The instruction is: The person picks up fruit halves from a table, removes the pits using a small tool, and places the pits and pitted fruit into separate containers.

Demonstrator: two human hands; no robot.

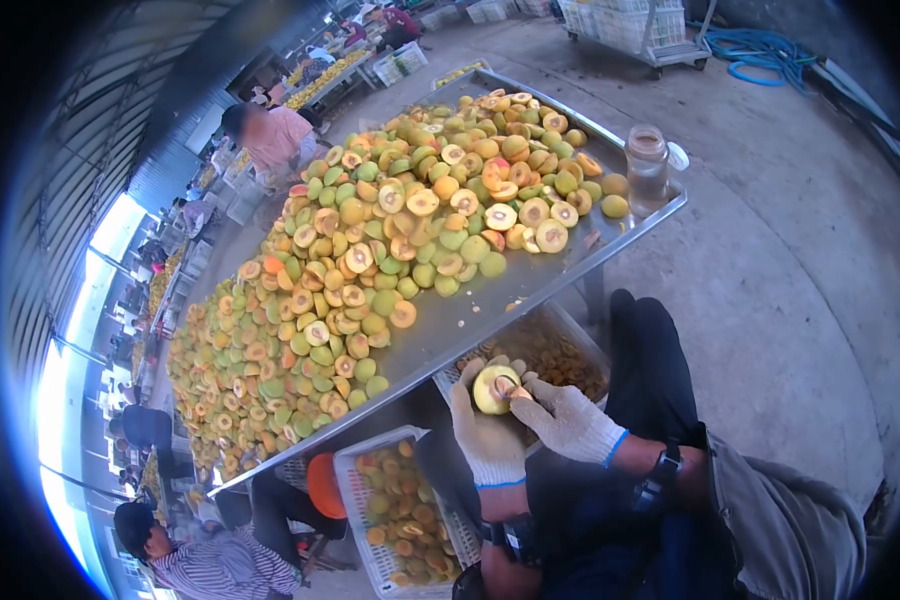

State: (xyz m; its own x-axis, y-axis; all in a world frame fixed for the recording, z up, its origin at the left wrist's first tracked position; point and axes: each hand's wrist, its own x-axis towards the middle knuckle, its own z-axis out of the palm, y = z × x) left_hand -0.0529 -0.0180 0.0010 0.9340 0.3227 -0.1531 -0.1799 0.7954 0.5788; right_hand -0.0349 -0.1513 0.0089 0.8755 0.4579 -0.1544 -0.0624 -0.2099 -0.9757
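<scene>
While the left hand (485,430), in a pale knit glove with a blue-edged cuff, cups a pale yellow-green, rounded halved fruit (487,393), the right hand (572,420), gloved to match, comes in from the side! Here's the grip: left fingers curled snugly around the fruit's outside, palm underneath, the cut part facing the other hand. The right hand is nearly closed, thumb and fingertips pinched at what looks like a thin, dark, curved tool (501,382) right at the cut face; its far end is hidden, and I can't tell how deep it sits.

And the fruit itself? Light, I'd judge, firm under the skin but softer and juicy at the centre, so it could turn slippery. The place to hold it is low around the skin, fingers spread, thumb off the cut edge; squeeze hard and that flesh could bruise or split. The tool looks slim and stiff, best pinched close to its working end.

It's all above a white plastic crate (577,332) of small brown pieces, just beside the shiny metal table (470,312), where a heap of green, yellow and orange fruit halves (370,250) spreads wide, a clear jar (647,172) at the corner!
</scene>
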